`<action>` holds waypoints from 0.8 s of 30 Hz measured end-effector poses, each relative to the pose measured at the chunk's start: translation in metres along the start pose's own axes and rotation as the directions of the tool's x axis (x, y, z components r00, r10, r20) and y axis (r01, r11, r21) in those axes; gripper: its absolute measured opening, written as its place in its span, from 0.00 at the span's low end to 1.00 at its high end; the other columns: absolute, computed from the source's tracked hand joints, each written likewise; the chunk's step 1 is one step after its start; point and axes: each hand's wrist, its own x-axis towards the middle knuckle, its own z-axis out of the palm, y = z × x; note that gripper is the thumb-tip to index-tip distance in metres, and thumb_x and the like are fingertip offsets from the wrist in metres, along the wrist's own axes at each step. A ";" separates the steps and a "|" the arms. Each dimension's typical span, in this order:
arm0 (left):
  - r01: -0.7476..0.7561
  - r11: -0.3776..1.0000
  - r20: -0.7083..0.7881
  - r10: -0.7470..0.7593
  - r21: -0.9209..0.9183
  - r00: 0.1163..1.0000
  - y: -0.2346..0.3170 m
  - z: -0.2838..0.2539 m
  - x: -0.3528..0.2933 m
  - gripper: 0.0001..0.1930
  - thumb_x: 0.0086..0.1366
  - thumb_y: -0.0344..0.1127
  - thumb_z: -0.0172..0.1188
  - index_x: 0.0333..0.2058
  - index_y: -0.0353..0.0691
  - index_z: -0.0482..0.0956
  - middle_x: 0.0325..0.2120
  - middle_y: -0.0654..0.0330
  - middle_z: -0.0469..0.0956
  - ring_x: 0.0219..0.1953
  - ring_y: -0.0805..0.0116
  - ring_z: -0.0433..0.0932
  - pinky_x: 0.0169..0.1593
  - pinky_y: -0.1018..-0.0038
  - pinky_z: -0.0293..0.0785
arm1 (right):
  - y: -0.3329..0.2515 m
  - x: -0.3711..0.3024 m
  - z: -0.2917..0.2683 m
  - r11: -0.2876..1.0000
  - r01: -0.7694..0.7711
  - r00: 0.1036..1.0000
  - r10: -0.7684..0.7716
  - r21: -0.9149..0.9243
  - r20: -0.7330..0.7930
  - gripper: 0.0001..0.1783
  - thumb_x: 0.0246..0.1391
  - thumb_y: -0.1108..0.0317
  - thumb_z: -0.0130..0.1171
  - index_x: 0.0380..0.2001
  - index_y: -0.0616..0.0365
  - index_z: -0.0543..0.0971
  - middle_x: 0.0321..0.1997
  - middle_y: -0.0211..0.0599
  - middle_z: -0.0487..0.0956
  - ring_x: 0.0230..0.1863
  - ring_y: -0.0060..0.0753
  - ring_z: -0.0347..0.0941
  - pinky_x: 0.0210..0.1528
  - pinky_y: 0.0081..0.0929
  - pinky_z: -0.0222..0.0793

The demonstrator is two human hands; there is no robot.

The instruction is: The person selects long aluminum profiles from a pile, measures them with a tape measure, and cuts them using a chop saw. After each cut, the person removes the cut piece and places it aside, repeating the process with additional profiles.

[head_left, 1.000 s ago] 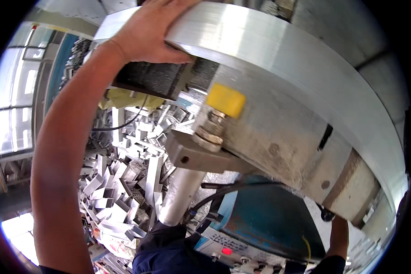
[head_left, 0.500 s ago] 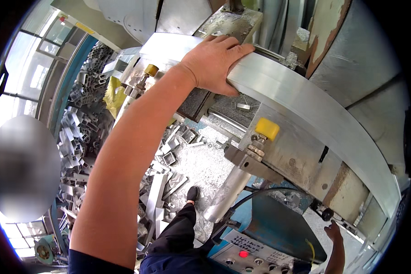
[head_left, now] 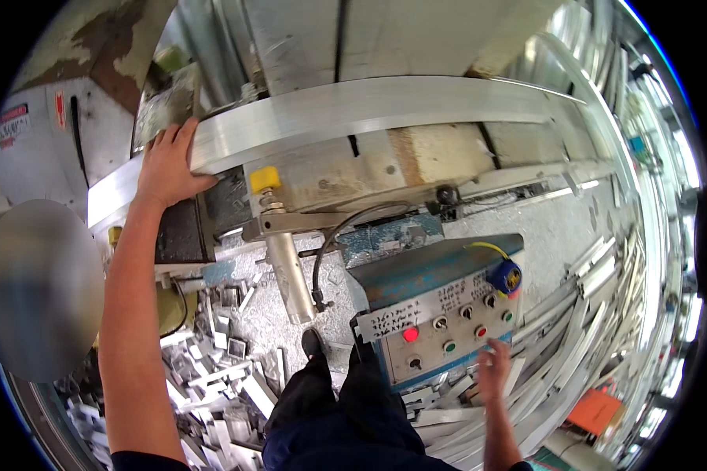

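Observation:
A long silvery aluminium bar lies across the machine bed. Near its left end my left hand grips it, fingers over the top and thumb along the near side. My right hand hovers by the lower right edge of a control panel, holding nothing, with its slightly blurred fingers apart. Several knobs and buttons sit on that panel, among them a lit red button and a red button close above my right hand. A yellow-tipped clamp with a metal cylinder stands in front of the bar.
Aluminium offcuts litter the floor at lower left. Long profiles are piled at the right, near an orange box. A black hose loops beside the cylinder. Beyond the bar rise grey machine panels.
My view has swung to the right, bringing the whole control panel into sight. My right hand has moved from beside the machine bed to the panel's lower edge. My left hand stays on the bar.

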 end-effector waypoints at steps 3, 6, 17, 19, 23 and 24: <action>-0.047 0.999 -0.015 0.047 -0.020 0.999 -0.008 0.003 0.002 0.53 0.37 0.46 0.74 0.64 0.44 0.58 0.55 0.49 0.69 0.57 0.46 0.67 0.61 0.56 0.62 | -0.087 -0.044 0.048 0.999 0.037 0.999 -0.036 0.024 -0.022 0.23 0.43 0.73 0.66 0.47 0.61 0.76 0.46 0.48 0.74 0.49 0.51 0.71 0.53 0.40 0.68; -0.039 0.998 0.002 0.040 -0.040 0.999 -0.006 0.006 0.003 0.53 0.37 0.47 0.74 0.64 0.43 0.59 0.54 0.49 0.69 0.57 0.47 0.67 0.60 0.56 0.63 | -0.101 -0.071 0.089 0.992 0.115 0.988 -0.108 0.056 -0.108 0.22 0.43 0.74 0.67 0.45 0.62 0.76 0.44 0.47 0.74 0.46 0.50 0.73 0.50 0.39 0.70; -0.105 0.993 -0.058 0.101 -0.062 0.993 -0.019 0.022 0.005 0.50 0.39 0.47 0.73 0.63 0.43 0.60 0.57 0.49 0.67 0.59 0.49 0.66 0.59 0.52 0.63 | -0.128 -0.073 0.110 0.982 -0.171 0.969 0.153 -0.076 -0.195 0.12 0.51 0.61 0.62 0.23 0.59 0.79 0.23 0.45 0.77 0.26 0.49 0.76 0.28 0.38 0.73; -0.110 0.992 -0.057 0.107 -0.058 0.993 -0.025 0.028 0.006 0.50 0.40 0.47 0.73 0.63 0.43 0.59 0.56 0.49 0.67 0.58 0.48 0.67 0.59 0.52 0.64 | -0.135 -0.070 0.119 0.979 -0.192 0.977 0.184 -0.072 -0.103 0.20 0.55 0.54 0.57 0.18 0.58 0.79 0.19 0.45 0.76 0.25 0.50 0.76 0.28 0.41 0.72; -0.093 0.992 -0.041 0.090 -0.088 0.995 -0.003 0.009 -0.005 0.51 0.39 0.47 0.73 0.63 0.42 0.59 0.54 0.48 0.68 0.57 0.47 0.68 0.58 0.52 0.65 | -0.143 -0.058 0.091 0.951 -0.226 0.972 0.234 -0.210 0.010 0.30 0.58 0.44 0.49 0.15 0.58 0.81 0.22 0.43 0.78 0.26 0.49 0.78 0.30 0.44 0.73; -0.100 0.990 -0.038 0.097 -0.099 0.995 -0.004 0.006 -0.005 0.51 0.39 0.47 0.73 0.63 0.42 0.59 0.54 0.48 0.68 0.56 0.47 0.68 0.58 0.52 0.65 | -0.144 -0.059 0.090 0.945 -0.245 0.967 0.254 -0.218 0.014 0.30 0.58 0.44 0.49 0.16 0.57 0.81 0.22 0.43 0.79 0.26 0.48 0.78 0.30 0.44 0.73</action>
